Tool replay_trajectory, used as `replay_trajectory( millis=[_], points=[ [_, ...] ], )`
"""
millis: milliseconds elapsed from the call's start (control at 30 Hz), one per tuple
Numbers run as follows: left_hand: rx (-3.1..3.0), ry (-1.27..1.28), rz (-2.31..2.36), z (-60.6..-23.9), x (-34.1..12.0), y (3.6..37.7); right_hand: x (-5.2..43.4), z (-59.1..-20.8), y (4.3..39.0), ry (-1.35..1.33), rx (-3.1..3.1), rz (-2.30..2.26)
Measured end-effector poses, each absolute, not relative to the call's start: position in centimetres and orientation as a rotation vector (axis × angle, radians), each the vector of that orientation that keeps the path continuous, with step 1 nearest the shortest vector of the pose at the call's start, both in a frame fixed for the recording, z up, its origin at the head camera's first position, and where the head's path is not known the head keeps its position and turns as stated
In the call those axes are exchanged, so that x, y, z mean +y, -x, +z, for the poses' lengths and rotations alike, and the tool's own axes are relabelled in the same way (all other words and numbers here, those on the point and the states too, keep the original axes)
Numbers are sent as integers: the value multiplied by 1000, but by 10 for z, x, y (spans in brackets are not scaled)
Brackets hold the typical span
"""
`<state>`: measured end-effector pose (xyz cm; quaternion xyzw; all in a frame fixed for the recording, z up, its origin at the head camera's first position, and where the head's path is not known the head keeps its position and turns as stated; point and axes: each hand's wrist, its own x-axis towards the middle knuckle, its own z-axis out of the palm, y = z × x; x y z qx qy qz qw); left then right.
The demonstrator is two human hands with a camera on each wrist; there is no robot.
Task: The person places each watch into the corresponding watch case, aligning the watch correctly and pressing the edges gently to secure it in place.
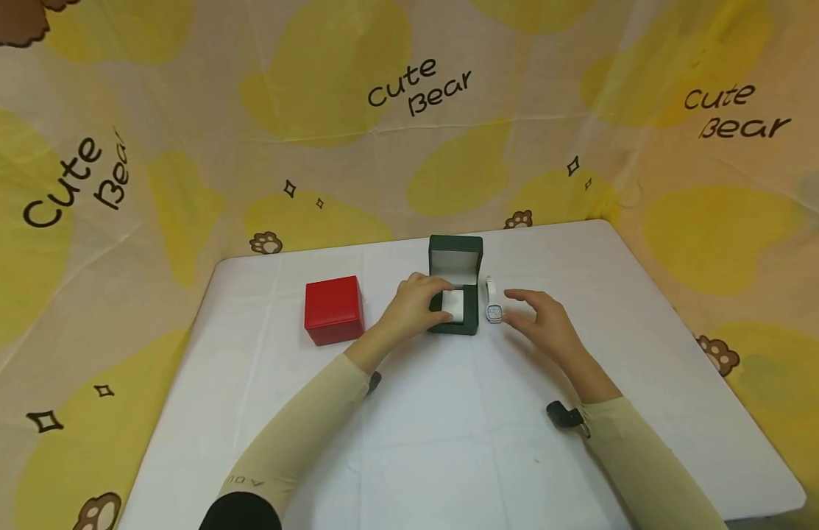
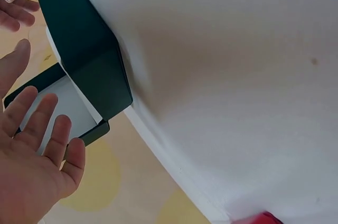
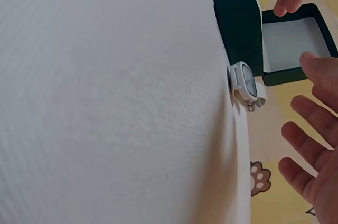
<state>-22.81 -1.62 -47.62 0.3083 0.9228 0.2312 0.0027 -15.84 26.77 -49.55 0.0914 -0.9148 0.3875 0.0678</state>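
Note:
A green watch box (image 1: 471, 313) stands on the table with its lid (image 1: 455, 241) raised, showing a white cushion (image 1: 454, 303) inside. Over the box's left side, my left hand (image 1: 412, 303) spreads thumb and index finger near the cushion; contact is unclear. The left wrist view shows its fingers (image 2: 39, 118) loosely bent. A white-strapped wristwatch (image 1: 494, 313) lies just right of the box. Beside the watch is my right hand (image 1: 547, 324), thumb and fingers parted and holding nothing. In the right wrist view, the watch (image 3: 244, 84) sits apart from that hand (image 3: 322, 145).
A closed red box (image 1: 332, 303) sits left of the green one. White cloth covers the table (image 1: 422, 442). Behind and at the sides hangs a yellow patterned curtain (image 1: 356, 88). Dark wrist cameras (image 1: 564, 414) are worn at the sleeves.

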Motion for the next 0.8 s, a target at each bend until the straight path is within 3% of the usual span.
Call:
replay_trajectory(
  millis=[800],
  points=[
    [2871,-887,544,-486,-5,244,273,-510,179,-167,-2861,1314]
  ],
)
